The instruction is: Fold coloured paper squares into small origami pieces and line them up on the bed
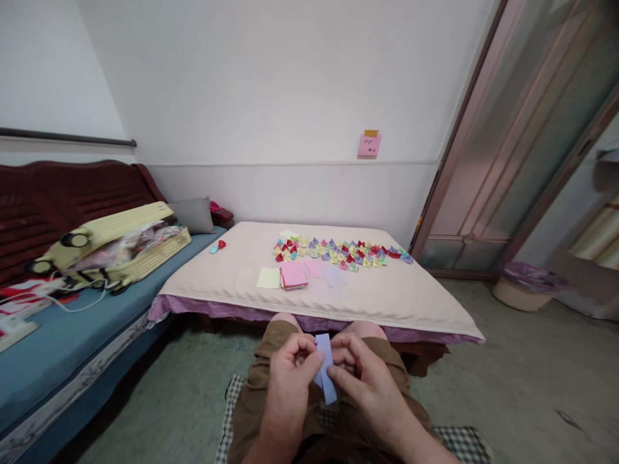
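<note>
Above my lap, a folded strip of lavender paper (325,361) stands nearly upright between my hands. My left hand (294,374) pinches its left side between thumb and fingers. On the opposite edge, my right hand (362,374) grips the paper with thumb and curled fingers. Beyond my knees, the table with a cream cover (387,293) carries a stack of pink square paper (293,275), a pale yellow sheet (268,278) and a pale lavender sheet (334,276). Behind these lie many small folded paper pieces (338,250) in red, yellow, purple and green.
At the left, an open yellow suitcase (149,258) and a grey cushion (193,216) rest on a blue-covered bench (111,316). Two small folded pieces (217,247) lie on the table's left side. A pink note (369,145) is taped to the wall. A lined bin (525,290) stands right.
</note>
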{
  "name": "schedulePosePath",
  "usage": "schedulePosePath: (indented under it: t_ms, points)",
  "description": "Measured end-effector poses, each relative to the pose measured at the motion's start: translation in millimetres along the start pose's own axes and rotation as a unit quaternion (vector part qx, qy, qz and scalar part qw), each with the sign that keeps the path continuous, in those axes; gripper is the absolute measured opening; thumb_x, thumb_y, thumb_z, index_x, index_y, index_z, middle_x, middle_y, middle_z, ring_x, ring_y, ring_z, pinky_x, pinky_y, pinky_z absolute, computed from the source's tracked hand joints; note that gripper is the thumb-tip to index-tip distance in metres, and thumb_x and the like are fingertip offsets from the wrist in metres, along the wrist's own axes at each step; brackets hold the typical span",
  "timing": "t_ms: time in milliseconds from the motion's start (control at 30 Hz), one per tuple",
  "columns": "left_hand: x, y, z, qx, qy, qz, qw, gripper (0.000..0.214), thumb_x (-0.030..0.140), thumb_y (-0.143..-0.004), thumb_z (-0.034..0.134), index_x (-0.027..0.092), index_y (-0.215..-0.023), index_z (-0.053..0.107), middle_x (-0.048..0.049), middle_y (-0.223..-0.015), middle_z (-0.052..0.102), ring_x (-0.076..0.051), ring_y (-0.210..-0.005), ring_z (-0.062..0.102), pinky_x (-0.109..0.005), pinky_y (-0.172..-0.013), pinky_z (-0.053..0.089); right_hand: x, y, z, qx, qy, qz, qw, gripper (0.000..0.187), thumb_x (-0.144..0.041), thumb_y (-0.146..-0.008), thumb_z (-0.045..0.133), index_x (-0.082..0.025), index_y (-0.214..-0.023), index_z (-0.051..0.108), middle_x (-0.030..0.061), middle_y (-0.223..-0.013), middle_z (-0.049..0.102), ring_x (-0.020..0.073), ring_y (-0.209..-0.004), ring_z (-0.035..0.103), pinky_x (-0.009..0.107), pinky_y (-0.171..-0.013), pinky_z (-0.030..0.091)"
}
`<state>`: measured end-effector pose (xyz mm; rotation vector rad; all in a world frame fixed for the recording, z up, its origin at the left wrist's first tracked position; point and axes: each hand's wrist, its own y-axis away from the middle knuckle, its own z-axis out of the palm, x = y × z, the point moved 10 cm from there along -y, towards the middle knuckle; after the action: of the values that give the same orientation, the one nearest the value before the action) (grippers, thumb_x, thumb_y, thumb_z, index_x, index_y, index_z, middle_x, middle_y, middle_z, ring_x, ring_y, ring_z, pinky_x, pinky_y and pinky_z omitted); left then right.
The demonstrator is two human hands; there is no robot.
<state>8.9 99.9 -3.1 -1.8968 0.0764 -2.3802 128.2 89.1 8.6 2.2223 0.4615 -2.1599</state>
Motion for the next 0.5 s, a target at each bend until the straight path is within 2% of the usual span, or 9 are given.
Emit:
schedulePosePath:
  t_ms: [67, 167, 300, 400, 500]
  points:
    - [-7.5, 1.5, -1.4, 0.01, 0.045, -0.04, 0.998, 0.015, 0.021, -0.066, 0.07, 0.016, -0.063, 0.056, 0.0004, -0.07, 0.059, -0.012, -0.063, 0.05, -0.022, -0.058, 0.039, 6.2, 2.5, 2.2, -0.002, -0.012, 0.003, 1.0, 0.015, -0.019, -0.081, 0.059, -0.02, -0.095, 0.053, -0.0018, -0.069, 0.063, 0.0128, -0.06, 0.057, 0.023, -0.055, 0.045]
    - [-11.9, 3.6, -1.2, 0.01, 0.067, -0.058, 0.996, 0.017, 0.022, -0.066, 0.071, 0.016, -0.065, 0.055, 0.0017, -0.067, 0.057, -0.011, -0.061, 0.05, -0.021, -0.058, 0.039, 6.1, 5.8, 1.1, 0.005, 0.009, -0.022, 1.0, 0.017, -0.018, -0.083, 0.057, -0.021, -0.1, 0.052, -0.0003, -0.076, 0.065, 0.0136, -0.066, 0.06, 0.023, -0.059, 0.047]
    - [-13.6, 2.9, -1.1, 0.008, 0.075, -0.053, 0.996, 0.017, 0.022, -0.068, 0.07, 0.017, -0.067, 0.055, 0.0005, -0.07, 0.057, -0.012, -0.063, 0.052, -0.022, -0.059, 0.042, -13.1, 10.6, -4.2, 0.036, 0.135, -0.109, 0.984, 0.014, -0.017, -0.084, 0.056, -0.022, -0.097, 0.058, 0.0007, -0.081, 0.064, 0.0141, -0.069, 0.06, 0.023, -0.061, 0.047]
    - [-5.6, 1.3, -7.9, 0.037, 0.044, 0.001, 0.998, 0.017, 0.02, -0.066, 0.071, 0.017, -0.074, 0.057, -0.0014, -0.078, 0.059, -0.013, -0.068, 0.056, -0.025, -0.065, 0.047, -24.6, 13.4, -4.8, 0.053, 0.209, -0.154, 0.964, 0.011, -0.018, -0.085, 0.055, -0.021, -0.093, 0.061, 0.0, -0.075, 0.064, 0.0135, -0.063, 0.059, 0.021, -0.056, 0.046]
    - [19.0, 8.0, -21.0, 0.103, -0.043, 0.116, 0.987, 0.014, 0.018, -0.067, 0.069, 0.019, -0.078, 0.059, -0.0057, -0.097, 0.061, -0.019, -0.088, 0.061, -0.031, -0.079, 0.049, -31.2, 14.6, -6.1, 0.069, 0.233, -0.173, 0.955, 0.01, -0.017, -0.085, 0.054, -0.02, -0.093, 0.061, -0.0003, -0.073, 0.064, 0.0132, -0.061, 0.06, 0.02, -0.055, 0.047]
